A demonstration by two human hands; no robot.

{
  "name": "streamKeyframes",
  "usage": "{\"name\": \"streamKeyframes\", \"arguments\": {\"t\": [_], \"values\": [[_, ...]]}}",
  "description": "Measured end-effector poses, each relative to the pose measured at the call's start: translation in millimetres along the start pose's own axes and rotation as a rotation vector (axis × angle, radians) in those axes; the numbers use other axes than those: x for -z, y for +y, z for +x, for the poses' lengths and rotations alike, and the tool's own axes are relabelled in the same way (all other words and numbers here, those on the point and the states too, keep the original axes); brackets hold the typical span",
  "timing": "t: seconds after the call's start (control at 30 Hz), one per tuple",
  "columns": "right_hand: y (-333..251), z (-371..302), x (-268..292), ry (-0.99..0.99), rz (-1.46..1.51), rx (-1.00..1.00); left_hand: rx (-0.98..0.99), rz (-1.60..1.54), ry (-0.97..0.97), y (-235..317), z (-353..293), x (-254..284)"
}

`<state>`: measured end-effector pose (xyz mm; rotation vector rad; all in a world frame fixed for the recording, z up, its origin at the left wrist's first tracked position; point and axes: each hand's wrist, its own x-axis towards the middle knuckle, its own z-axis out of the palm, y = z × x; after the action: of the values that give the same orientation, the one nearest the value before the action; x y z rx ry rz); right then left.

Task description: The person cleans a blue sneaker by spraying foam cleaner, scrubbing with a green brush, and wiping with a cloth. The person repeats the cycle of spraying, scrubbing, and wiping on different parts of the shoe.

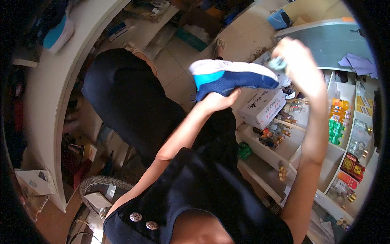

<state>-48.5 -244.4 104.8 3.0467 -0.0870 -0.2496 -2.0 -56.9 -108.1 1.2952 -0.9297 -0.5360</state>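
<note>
My left hand (219, 100) is wrapped around a sneaker (243, 78) from below, near the heel. The shoe is dark blue, with a bright light-blue heel patch and a thick white sole turned upward. Just past the toe, my right hand (298, 61) is raised and smeared by motion. Its fingers are closed on a small crumpled pale wad (278, 63); whether that is cloth or paper I cannot tell. A slight gap seems to lie between the wad and the toe.
To the right, a white shelf unit (298, 136) holds bottles (339, 112) and red boxes (352, 166). A white carton (263, 107) sits at its edge. Purple cloth (360, 63) lies farther back. On the left stand a white cabinet panel (44, 110) and another blue-and-white shoe (59, 32).
</note>
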Motion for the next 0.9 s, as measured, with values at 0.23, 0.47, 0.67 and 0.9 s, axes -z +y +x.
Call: {"name": "streamKeyframes", "arguments": {"t": [0.23, 0.47, 0.67, 0.9], "values": [[-85.3, 72.6, -7.5, 0.288, 0.471, 0.424, 0.102, 0.033, 0.021, 13.6, -4.6, 9.8], [-47.0, 43.8, -35.6, 0.218, 0.241, 0.400, 0.000, 0.047, 0.107, 10.0, 1.9, 21.6], [81.6, -68.5, -13.8, -0.290, -0.245, -0.023, 0.206, -0.301, 0.136, 30.0, 10.7, 26.7], [19.7, -24.6, 61.8, 0.105, 0.217, -0.089, 0.097, -0.390, 0.111, 31.0, 5.2, 17.5]]}}
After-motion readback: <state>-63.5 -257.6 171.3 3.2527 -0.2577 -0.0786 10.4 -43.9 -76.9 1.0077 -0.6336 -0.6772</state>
